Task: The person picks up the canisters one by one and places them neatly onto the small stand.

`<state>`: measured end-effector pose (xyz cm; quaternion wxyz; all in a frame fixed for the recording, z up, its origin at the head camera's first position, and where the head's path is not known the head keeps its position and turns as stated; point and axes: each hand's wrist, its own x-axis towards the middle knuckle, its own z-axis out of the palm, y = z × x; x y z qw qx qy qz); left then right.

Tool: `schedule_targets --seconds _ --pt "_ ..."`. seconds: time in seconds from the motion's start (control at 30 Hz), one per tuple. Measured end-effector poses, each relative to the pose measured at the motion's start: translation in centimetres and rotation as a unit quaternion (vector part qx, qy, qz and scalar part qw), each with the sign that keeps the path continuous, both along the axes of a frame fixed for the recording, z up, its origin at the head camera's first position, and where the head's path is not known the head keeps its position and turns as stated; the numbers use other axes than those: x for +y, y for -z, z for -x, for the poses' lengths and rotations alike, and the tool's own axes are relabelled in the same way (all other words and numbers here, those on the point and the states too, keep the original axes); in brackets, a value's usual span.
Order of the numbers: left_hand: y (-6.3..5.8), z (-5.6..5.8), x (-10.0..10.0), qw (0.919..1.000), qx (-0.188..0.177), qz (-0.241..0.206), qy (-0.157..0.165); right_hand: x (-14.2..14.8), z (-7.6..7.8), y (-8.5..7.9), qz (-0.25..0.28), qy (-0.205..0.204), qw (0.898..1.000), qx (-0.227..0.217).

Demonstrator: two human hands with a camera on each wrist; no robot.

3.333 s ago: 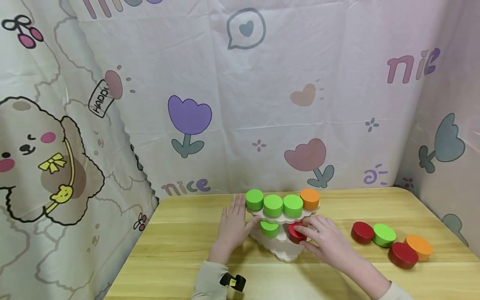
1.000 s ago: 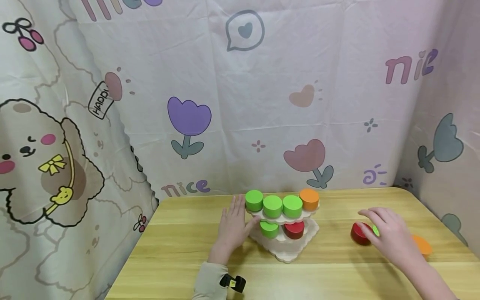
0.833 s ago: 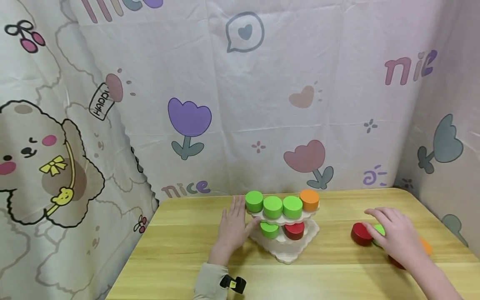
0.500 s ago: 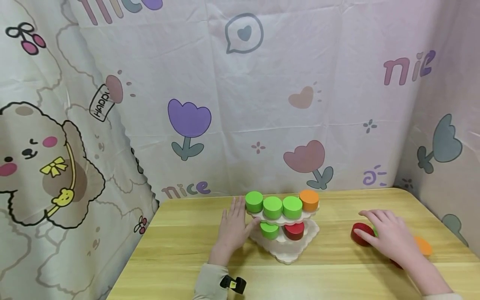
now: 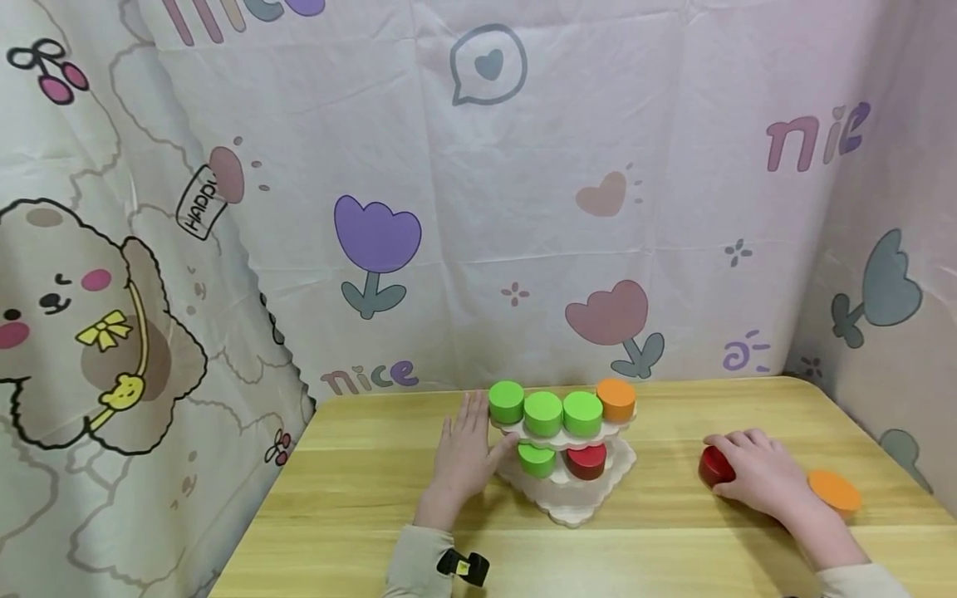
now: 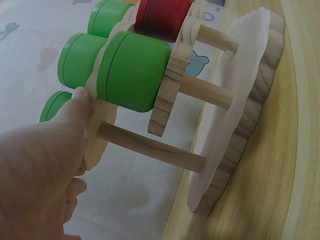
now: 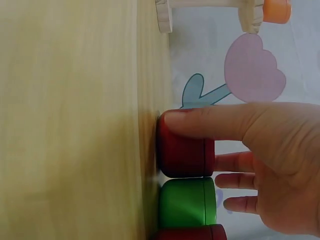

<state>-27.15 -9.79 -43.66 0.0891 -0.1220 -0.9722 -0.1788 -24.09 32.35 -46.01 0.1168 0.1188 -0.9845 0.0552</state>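
Observation:
A white wooden tiered stand (image 5: 571,502) with scalloped edges stands mid-table. Its top tier carries three green round blocks (image 5: 543,414) and one orange block (image 5: 616,400); on the tier below sit a green block (image 5: 537,459) and a red block (image 5: 586,461). My left hand (image 5: 465,453) holds the top tier's left corner, thumb at the front edge beside a green block (image 6: 77,60). At the right, my right hand (image 5: 758,473) pinches another red block (image 5: 714,467) on the table, thumb on its near side and fingers behind it.
In the right wrist view a green block (image 7: 187,202) and another red block (image 7: 192,234) stand beside the pinched one. An orange block (image 5: 833,494) lies right of my right wrist. A printed cloth (image 5: 478,208) hangs behind the wooden table (image 5: 359,490).
The right hand has left the red block on the lower tier, moved right to the loose blocks and come down onto a red one. The left hand has stayed on the stand.

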Motion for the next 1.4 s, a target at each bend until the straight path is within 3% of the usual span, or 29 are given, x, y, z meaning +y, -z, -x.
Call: schedule_targets --seconds 0.57,1.4 --pt "-0.1 0.0 0.0 1.0 0.0 0.002 0.001 -0.2 -0.1 0.0 0.012 -0.001 1.0 0.006" --pt "-0.2 -0.3 0.0 1.0 -0.001 -0.004 0.0 -2.8 -1.4 -2.7 0.014 -0.013 0.999 0.041"
